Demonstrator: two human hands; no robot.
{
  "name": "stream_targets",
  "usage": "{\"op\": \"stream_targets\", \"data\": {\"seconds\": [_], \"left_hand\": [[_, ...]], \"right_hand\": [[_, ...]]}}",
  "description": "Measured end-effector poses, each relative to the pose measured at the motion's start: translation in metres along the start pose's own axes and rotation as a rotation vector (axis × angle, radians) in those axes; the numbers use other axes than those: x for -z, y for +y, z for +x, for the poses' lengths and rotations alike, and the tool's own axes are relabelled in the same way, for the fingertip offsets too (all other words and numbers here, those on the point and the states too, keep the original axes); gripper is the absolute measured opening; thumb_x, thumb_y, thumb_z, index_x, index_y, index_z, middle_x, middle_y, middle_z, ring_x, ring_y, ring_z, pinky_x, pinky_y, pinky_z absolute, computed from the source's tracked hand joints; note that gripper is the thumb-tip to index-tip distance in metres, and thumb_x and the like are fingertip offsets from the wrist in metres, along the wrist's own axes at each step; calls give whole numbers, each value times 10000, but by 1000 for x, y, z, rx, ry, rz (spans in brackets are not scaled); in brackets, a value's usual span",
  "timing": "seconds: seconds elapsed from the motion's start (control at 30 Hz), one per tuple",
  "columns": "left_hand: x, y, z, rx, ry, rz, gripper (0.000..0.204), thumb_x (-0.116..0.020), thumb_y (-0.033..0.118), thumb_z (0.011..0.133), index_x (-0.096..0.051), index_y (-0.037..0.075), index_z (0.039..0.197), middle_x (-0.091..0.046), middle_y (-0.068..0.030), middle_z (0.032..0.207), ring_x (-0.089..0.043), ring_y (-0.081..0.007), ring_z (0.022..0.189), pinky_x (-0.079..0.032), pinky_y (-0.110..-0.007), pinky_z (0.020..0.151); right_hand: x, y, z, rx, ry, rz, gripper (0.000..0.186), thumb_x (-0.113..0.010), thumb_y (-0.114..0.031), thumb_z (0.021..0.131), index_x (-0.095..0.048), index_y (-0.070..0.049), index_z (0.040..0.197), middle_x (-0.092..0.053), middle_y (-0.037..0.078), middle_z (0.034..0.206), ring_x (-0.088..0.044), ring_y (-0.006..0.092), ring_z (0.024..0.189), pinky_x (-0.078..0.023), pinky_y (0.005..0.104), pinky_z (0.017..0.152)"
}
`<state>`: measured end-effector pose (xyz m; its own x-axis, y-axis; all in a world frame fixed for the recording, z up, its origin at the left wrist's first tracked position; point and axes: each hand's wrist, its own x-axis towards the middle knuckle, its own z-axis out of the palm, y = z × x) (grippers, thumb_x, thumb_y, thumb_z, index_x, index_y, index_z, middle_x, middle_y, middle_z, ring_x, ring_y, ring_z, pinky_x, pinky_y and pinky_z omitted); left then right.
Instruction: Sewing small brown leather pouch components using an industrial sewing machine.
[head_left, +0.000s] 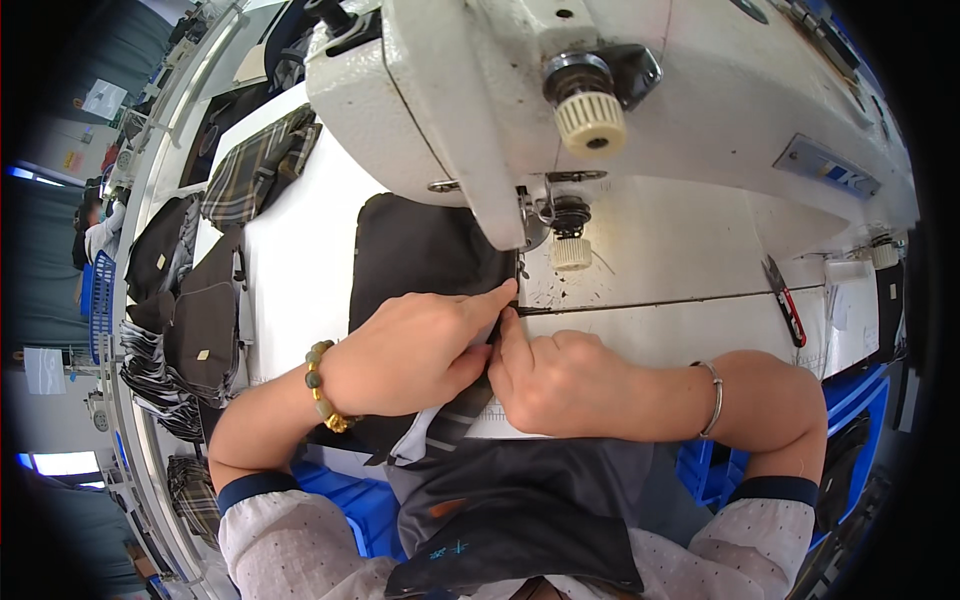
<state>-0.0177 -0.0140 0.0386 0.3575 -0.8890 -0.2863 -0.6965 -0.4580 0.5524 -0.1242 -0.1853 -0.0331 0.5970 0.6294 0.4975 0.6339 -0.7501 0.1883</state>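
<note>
A dark fabric piece (415, 250) lies flat on the white sewing table (300, 290), running under the head of a white sewing machine (600, 90). My left hand (410, 350), with a bead bracelet at the wrist, presses on the fabric, its forefinger stretched up to the needle area (520, 270). My right hand (560, 380), a metal bangle at its wrist, pinches the fabric's edge right beside the left fingers. A strip of lighter lining (440, 430) hangs from under my hands toward my lap.
Stacks of dark and plaid fabric pieces (190, 300) lie along the table's left side. Thread snips with a red handle (785, 300) rest on the table at the right. Blue bins (340, 500) sit below the table edge.
</note>
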Motion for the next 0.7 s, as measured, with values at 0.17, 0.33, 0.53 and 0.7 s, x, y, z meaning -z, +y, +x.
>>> {"op": "stream_targets", "data": {"seconds": [0.17,0.33,0.53,0.7], "left_hand": [[-3,-6,3,-34,9,-43,615,-634,41,820,-496,-66,1410,-682,-243,910,-666,-408,779,-528,-454,689],[-4,-10,5,-41,27,-46,624,-641,19,819,-491,-58,1420,-680,-255,946,-662,-413,778,-528,-438,685],[2,-20,20,-23,90,-83,592,-605,88,845,-498,-69,1406,-659,-246,816,-653,-420,749,-523,-470,677],[11,-7,6,-74,11,37,683,-649,99,784,-482,-51,1429,-670,-202,802,-660,-388,731,-527,-455,650]], "right_hand": [[3,-2,0,-7,-32,18,230,-643,-151,693,-705,57,767,-699,373,904,-598,156,489,-421,269,387],[-1,0,0,-21,-18,21,251,-635,-149,691,-705,71,788,-696,379,920,-600,152,487,-437,280,392],[-14,11,-3,-62,17,-21,278,-638,-142,684,-710,69,851,-702,341,959,-600,152,507,-442,274,418],[-10,13,-3,-91,-26,-13,269,-643,-132,691,-714,52,874,-715,285,940,-586,142,525,-429,257,442]]}}
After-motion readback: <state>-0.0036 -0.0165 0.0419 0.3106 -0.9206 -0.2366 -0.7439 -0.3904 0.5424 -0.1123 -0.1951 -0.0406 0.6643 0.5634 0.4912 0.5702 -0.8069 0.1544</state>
